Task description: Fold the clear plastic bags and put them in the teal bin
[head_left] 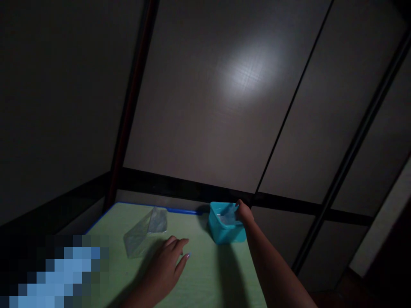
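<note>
A turquoise basket [226, 234] stands at the far right part of a pale green table [199, 278]. My right hand [244, 214] is at the basket's right rim, with its fingers reaching over the edge; what they grip, if anything, is hidden. Inside the basket lies something clear or greyish, too dim to name. My left hand [170, 261] hovers over the middle of the table with its fingers apart, holding nothing. Just beyond it, to the left, lies a crumpled clear plastic bag [138, 239] with a greyish part at its upper right end.
Large grey cabinet panels [205, 128] with dark frames rise behind the table. The table has a blue edge [183, 211] at the back. A pixelated blue patch covers the lower left corner. The scene is dim.
</note>
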`<state>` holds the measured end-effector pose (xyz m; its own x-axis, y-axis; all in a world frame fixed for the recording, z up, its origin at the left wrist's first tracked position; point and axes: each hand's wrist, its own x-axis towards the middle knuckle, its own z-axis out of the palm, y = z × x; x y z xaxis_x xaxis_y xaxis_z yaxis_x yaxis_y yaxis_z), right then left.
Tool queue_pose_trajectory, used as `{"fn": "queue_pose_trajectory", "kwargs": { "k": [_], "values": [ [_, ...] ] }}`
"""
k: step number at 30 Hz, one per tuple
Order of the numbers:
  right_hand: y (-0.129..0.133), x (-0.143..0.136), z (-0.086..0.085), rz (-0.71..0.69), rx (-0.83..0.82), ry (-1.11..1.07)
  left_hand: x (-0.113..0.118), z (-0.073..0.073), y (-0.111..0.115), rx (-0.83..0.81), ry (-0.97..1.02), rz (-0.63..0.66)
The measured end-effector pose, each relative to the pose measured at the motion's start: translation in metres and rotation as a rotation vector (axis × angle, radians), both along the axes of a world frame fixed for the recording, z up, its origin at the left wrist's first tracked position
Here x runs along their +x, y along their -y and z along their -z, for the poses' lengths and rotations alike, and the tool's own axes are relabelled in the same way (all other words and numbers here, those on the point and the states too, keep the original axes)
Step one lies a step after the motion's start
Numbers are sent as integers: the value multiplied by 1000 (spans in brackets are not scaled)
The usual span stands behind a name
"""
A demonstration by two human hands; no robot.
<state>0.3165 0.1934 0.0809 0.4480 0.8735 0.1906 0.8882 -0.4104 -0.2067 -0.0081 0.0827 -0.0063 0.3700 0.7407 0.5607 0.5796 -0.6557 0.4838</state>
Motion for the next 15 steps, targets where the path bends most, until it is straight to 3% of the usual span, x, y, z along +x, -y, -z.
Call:
{"fn": "queue_pose_trajectory", "kwargs": {
  "k": [9,15],
  "values": [
    [-4,-10,7,-30,35,110,-5,-7,0,57,-118,-228],
    [-8,-12,4,-145,198,-80,-6,-14,6,1,-152,-252]
  ]
}}
